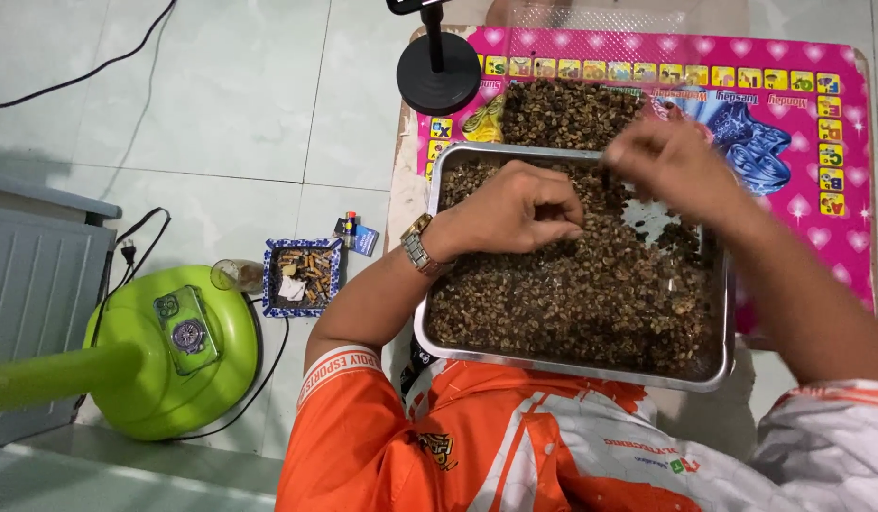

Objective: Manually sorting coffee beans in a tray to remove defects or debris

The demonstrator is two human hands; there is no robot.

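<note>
A rectangular metal tray (425,322) lies on a small pink table and is filled with small dark brown seed-like pieces (572,294). My left hand (515,209), with a metal watch on the wrist, rests curled on the pieces at the tray's upper left, fingers bent down into them. My right hand (671,161) hovers blurred over the tray's far edge, fingers pinched together; what it pinches is too small to see. A second heap of the same brown pieces (562,112) sits on the table just beyond the tray.
A black round stand base (439,74) stands at the table's far left corner. On the tiled floor to the left are a blue square dish of stubs (301,277), a glass (235,275), a lighter (348,228) and a green fan base (173,351) with cables.
</note>
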